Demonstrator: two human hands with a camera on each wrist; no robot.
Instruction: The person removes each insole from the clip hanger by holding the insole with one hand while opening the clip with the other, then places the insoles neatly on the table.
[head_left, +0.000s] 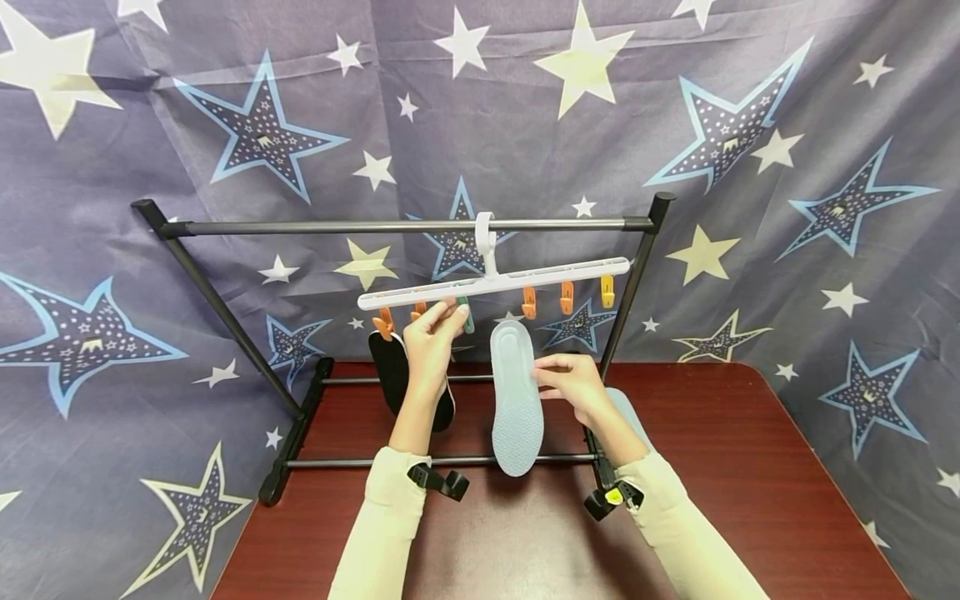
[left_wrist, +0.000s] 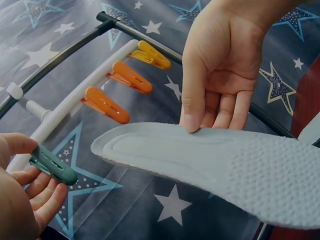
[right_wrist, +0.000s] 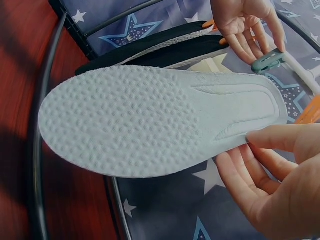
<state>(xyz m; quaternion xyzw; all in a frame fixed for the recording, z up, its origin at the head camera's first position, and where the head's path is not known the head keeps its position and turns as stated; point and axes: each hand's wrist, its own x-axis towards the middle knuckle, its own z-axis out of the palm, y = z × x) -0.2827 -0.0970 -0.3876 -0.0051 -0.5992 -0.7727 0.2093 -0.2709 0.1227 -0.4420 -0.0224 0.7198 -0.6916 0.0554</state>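
The right hand [head_left: 573, 386] is pinching the insole [head_left: 517, 408] lying alongside its left; the left hand [head_left: 431, 348] is pinching the green clip [left_wrist: 56, 166].

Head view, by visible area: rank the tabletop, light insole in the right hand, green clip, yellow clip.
Largest to smallest:
1. Tabletop
2. Light insole
3. Green clip and yellow clip, unranked: they look alike, and the left hand partly covers the green one.
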